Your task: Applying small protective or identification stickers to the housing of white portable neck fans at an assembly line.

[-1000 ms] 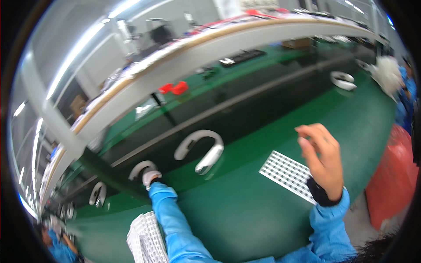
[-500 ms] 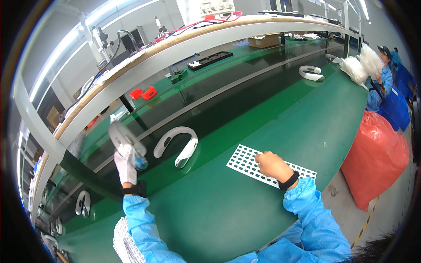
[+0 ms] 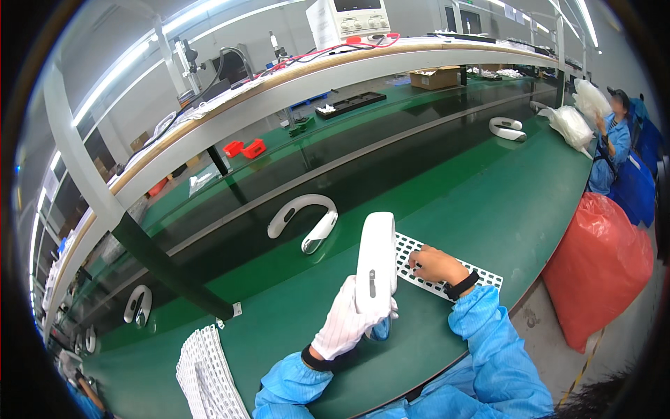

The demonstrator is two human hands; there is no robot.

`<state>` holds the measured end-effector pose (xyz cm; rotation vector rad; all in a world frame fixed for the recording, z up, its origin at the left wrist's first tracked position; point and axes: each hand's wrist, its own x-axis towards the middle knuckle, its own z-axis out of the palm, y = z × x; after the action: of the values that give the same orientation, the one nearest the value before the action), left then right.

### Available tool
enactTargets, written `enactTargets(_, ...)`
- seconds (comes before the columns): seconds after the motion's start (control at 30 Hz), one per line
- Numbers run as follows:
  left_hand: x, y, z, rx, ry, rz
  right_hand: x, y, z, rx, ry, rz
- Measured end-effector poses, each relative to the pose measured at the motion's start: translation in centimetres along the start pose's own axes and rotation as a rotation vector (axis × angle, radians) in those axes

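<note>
My left hand [image 3: 349,318], in a white glove, is closed around a white U-shaped neckband device [image 3: 377,258] with a grey button strip, held up over the near part of the green bench. Bluish film or a shiny part shows below the glove. My bare right hand [image 3: 438,267] rests over a white sheet with rows of slots [image 3: 481,277], its fingers pinched together at the slots. Whether anything small sits between those fingertips is hidden. Beyond them, another white neckband [image 3: 323,222] lies on the bench.
A stack of slotted white sheets [image 3: 208,373] lies near left beside a dark green post [image 3: 174,269]. More neckbands [image 3: 138,305] stand along the line. Red bins [image 3: 253,148] are under the shelf [image 3: 279,84]. At right are a red bag [image 3: 600,269] and a person [image 3: 614,143] with white bags.
My left hand has brought the neckband from the far left back to the right, beside the slotted sheet. My right hand stays at the sheet. The view has shifted slightly.
</note>
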<state>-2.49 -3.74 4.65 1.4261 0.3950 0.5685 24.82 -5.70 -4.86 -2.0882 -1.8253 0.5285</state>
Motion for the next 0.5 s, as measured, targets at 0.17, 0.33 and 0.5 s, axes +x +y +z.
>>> enactTargets(0.17,-0.6,-2.4,0.3,0.141,0.011,0.157,0.7,1.0,0.9,-0.049,0.055,-0.073)
enactTargets(0.33,-1.2,-2.4,1.1,0.589,0.131,0.227,0.2,0.6,0.2,-0.017,0.03,-0.101)
enactTargets(0.5,-1.0,-2.1,0.7,0.314,0.228,0.221,0.2,0.7,1.1,-0.049,0.146,-0.143)
